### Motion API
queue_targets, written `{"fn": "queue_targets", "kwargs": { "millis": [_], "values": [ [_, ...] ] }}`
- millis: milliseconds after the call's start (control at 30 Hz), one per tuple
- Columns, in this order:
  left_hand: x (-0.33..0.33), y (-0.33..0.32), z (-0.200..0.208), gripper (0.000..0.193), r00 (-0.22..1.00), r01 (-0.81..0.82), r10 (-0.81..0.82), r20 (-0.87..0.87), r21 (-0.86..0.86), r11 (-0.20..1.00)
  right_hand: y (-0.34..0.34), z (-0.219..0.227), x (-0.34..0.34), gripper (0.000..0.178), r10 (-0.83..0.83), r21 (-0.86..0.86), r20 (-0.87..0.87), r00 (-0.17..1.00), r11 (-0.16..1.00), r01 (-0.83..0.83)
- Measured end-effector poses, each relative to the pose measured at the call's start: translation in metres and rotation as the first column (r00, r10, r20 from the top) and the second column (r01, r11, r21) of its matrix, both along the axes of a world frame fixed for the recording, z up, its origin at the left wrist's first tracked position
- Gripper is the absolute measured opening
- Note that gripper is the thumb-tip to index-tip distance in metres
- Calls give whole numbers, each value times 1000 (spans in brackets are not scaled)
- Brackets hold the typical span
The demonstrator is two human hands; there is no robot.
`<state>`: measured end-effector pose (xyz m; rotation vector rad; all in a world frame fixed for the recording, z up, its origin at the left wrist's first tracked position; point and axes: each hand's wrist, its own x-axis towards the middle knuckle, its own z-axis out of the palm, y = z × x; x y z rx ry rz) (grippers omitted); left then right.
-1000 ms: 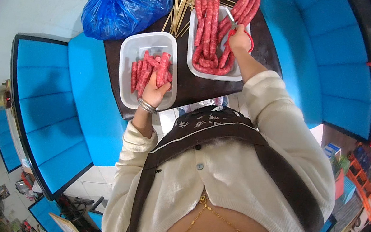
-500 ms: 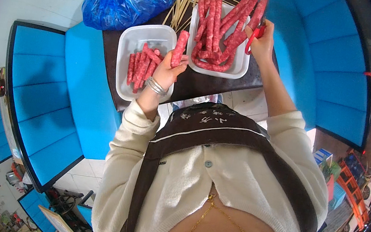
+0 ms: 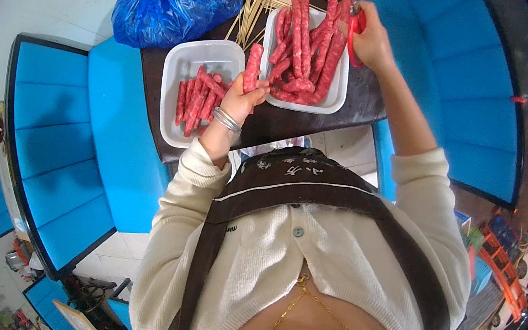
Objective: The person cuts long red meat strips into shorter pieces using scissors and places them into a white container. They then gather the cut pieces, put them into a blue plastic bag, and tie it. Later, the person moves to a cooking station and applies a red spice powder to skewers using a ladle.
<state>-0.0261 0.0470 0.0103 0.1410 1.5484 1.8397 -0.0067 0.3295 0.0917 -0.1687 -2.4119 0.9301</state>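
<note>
My left hand (image 3: 239, 101) is closed around a short piece of raw red sausage (image 3: 252, 68), held upright between the two white trays. My right hand (image 3: 372, 43) grips red-handled scissors (image 3: 354, 50) at the far right side of the right tray; their blades are blurred beside the sausage. Long raw sausage links (image 3: 304, 41) lie looped in the right tray (image 3: 313, 109), with some strands rising past its far rim. In the left tray (image 3: 168, 86), several cut sausage pieces (image 3: 196, 97) lie in a loose pile.
Thin wooden skewers (image 3: 257, 3) are spread on the dark table (image 3: 363, 101) behind the trays. A full blue plastic bag (image 3: 179, 2) sits at the far left. Blue padded benches flank the table, one left (image 3: 65, 149) and one right (image 3: 470, 107).
My right hand has moved farther away with the scissors, and the long links beside it now reach higher. My left hand keeps its sausage piece, nearly in place. The view has shifted slightly.
</note>
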Motion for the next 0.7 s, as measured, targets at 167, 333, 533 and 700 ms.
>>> {"fn": "queue_targets", "kwargs": {
  "millis": [167,333,533,700],
  "values": [
    [11,-9,-4,40,992,-71,66,110,40,997,21,-73,-15,36,-144,134,549,823,987,84],
    [26,-33,-13,40,967,-179,161,196,75,981,11,-99,-54,39,-144,188,452,881,980,64],
    [51,-66,-18,38,907,-310,291,306,15,951,-23,-126,-140,44,-244,196,593,767,968,157],
    [56,-89,-16,41,883,-377,351,312,23,926,-29,-134,-140,51,-299,122,624,722,950,288]
  ]
}}
